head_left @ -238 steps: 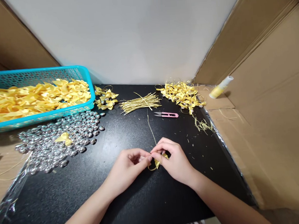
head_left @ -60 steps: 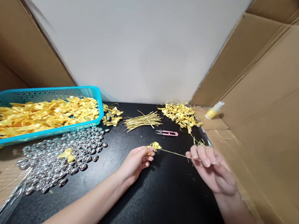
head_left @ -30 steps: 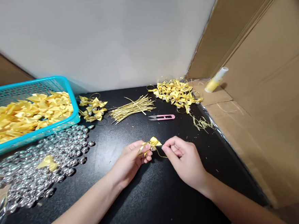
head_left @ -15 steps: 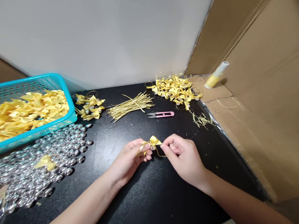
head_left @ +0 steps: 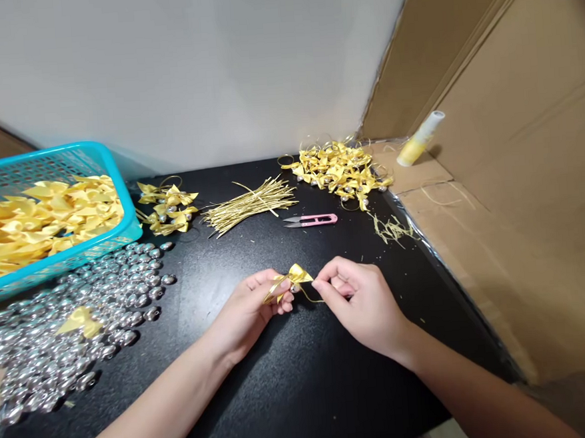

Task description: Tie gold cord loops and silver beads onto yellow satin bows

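Note:
Above the black table, a yellow ribbon bow (head_left: 299, 272) is pinched between the thumb and fingers of my left hand (head_left: 262, 298). A silver bead (head_left: 295, 288) hangs just under the bow, and gold cord loops around it by my left fingertips. My right hand (head_left: 355, 294) is closed in a pinch at the tip of the bow's right tail. A loose end of gold cord (head_left: 309, 298) curves from the bow toward my right fingers. Whether those fingers also grip the cord is hidden.
A blue basket (head_left: 131, 220) of yellow bows stands left, behind many silver beads (head_left: 113, 305). Finished-looking bows (head_left: 339, 169) lie at the back right, others (head_left: 171, 204) at the back left. Between them are gold cords (head_left: 251, 205), pink thread snips (head_left: 315, 220) and cord scraps (head_left: 393, 228).
The scene has shifted slightly left in view as the head moved. Both hands keep nearly the same pose on the bow.

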{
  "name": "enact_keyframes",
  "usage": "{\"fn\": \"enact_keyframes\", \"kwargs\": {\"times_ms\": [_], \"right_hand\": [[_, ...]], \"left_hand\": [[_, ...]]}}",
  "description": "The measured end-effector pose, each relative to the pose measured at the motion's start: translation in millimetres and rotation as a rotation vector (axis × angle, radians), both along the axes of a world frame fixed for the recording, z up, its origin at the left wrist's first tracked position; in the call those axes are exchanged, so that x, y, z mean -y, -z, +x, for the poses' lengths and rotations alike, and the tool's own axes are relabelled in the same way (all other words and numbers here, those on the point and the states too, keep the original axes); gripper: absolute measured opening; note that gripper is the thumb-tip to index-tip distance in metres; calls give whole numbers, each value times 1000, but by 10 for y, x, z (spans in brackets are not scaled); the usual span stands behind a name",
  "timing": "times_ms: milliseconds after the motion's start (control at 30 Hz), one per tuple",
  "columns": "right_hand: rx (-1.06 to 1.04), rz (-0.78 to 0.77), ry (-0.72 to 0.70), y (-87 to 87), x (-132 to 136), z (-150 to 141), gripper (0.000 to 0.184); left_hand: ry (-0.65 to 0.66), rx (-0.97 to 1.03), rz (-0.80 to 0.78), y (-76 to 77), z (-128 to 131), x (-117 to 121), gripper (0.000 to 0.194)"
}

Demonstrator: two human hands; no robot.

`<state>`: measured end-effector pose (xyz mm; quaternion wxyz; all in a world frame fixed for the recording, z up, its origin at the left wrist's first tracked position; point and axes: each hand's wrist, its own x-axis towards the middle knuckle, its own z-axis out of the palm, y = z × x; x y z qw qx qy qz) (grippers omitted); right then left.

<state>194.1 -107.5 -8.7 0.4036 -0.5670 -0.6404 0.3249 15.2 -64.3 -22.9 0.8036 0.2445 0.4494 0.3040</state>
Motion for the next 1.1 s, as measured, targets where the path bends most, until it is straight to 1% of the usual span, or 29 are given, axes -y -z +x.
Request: {"fn": "enact_keyframes", "kwargs": {"times_ms": [300,500,667,933,1100], "right_hand": [[3,-42,-15,-45,-17,15,15],[-8,-66,-6,-54,-20,11,15],[-34,-86,-8,-61,-20,12,16],[-69,-131,5,-65,-30,-2,17],[-111,-125,-25,-68,-16,-9,16]], "left_hand": [[-3,-10,10,-15,14,9,34],[4,-54,39,-15,16,12,31],[-21,-71,47,-14,19,23,28],[-29,-59,93,-32,34,53,27],[30,3,24,-27,3,16,28]]}}
